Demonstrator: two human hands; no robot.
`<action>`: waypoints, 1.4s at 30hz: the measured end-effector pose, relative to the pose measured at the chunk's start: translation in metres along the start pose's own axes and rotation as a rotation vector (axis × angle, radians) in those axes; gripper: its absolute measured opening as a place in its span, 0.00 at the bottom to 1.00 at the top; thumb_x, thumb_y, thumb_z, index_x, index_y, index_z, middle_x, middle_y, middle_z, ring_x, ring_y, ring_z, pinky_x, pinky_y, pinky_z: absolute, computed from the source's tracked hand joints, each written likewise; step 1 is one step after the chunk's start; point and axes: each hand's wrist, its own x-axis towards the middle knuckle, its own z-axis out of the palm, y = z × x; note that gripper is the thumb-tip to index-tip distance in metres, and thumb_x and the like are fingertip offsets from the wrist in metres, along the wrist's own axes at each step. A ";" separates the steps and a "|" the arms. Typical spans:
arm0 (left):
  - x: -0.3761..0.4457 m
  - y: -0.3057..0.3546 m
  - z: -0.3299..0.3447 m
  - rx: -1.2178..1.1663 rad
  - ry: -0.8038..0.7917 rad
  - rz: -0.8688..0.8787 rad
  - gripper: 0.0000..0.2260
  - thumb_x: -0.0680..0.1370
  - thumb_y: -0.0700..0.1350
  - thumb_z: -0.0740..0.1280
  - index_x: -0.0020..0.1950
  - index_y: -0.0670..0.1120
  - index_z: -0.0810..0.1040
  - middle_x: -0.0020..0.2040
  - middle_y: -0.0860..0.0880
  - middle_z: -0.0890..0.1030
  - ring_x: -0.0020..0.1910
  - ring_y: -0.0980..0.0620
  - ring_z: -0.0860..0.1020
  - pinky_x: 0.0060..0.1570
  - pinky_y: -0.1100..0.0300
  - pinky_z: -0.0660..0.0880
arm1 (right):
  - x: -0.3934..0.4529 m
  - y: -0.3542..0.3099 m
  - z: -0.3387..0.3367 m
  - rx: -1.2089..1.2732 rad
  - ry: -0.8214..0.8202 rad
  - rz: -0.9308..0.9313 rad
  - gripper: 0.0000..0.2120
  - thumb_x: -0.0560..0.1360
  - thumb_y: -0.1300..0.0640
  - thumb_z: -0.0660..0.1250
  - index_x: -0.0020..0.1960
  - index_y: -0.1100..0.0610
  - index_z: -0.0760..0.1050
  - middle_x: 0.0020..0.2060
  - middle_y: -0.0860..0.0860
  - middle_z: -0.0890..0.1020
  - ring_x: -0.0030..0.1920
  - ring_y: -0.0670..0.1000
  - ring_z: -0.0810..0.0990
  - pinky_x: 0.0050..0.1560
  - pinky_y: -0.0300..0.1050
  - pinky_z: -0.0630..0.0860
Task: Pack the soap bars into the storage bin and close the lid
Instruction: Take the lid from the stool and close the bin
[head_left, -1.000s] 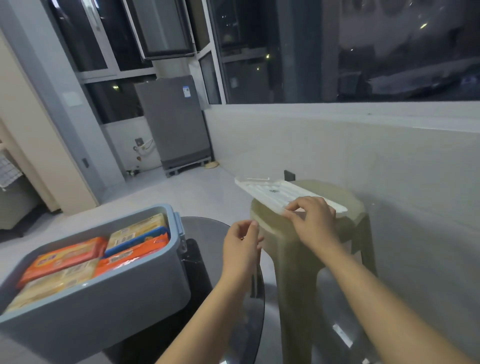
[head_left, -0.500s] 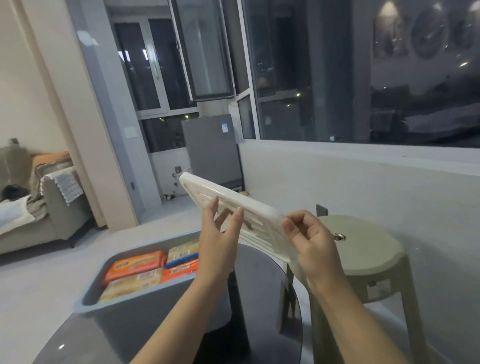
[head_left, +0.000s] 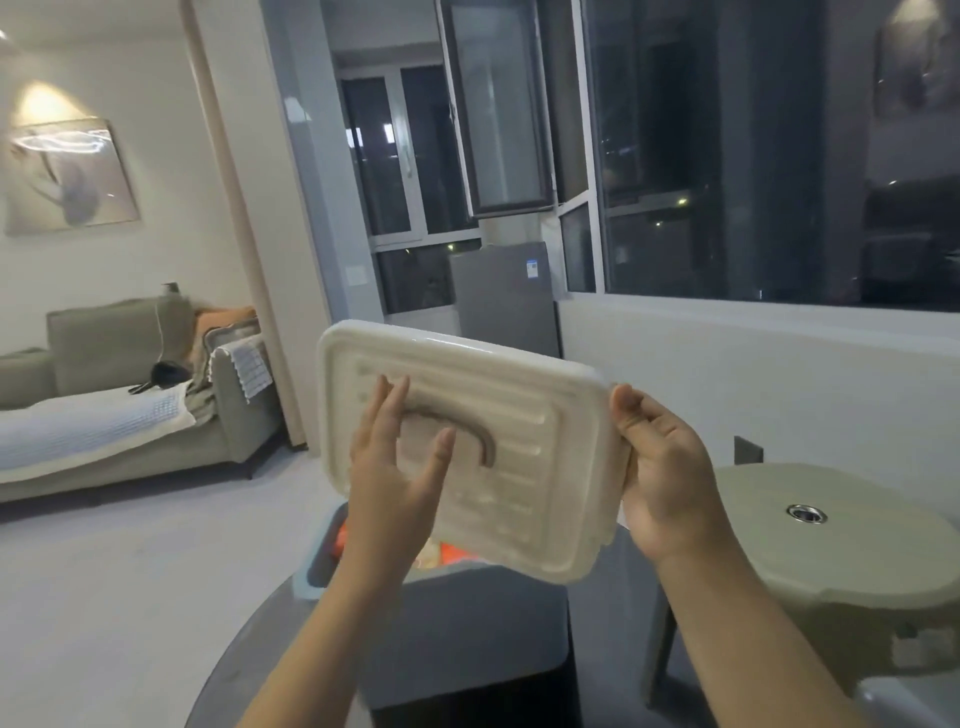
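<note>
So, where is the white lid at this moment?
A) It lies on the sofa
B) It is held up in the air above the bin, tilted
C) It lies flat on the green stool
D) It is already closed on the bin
B: the lid is tilted in the air, the right hand gripping its edge, the left hand against its face, the bin open below.

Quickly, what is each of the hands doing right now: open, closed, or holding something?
Left hand: open, straight fingers against the face of the white lid.
Right hand: closed on the lid's right edge, holding it above the bin.
</note>
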 end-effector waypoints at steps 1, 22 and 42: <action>0.001 -0.008 -0.005 0.041 0.020 -0.009 0.28 0.76 0.48 0.68 0.74 0.53 0.63 0.76 0.56 0.59 0.72 0.61 0.58 0.71 0.60 0.56 | 0.003 0.001 0.002 0.021 0.009 0.032 0.15 0.63 0.45 0.67 0.42 0.55 0.79 0.34 0.50 0.82 0.37 0.48 0.80 0.40 0.44 0.79; 0.000 -0.124 -0.068 -0.148 0.110 -0.505 0.09 0.75 0.47 0.69 0.55 0.55 0.79 0.52 0.47 0.84 0.48 0.47 0.80 0.51 0.50 0.76 | 0.051 0.072 -0.020 0.045 0.168 0.449 0.14 0.77 0.54 0.63 0.37 0.61 0.75 0.24 0.51 0.79 0.25 0.46 0.79 0.29 0.41 0.78; -0.017 -0.129 -0.049 -0.263 0.284 -0.731 0.10 0.74 0.44 0.66 0.33 0.50 0.77 0.39 0.48 0.79 0.40 0.47 0.75 0.44 0.53 0.72 | 0.033 0.102 -0.026 -0.824 -0.007 0.108 0.25 0.75 0.54 0.65 0.71 0.51 0.65 0.66 0.49 0.73 0.63 0.52 0.73 0.63 0.51 0.71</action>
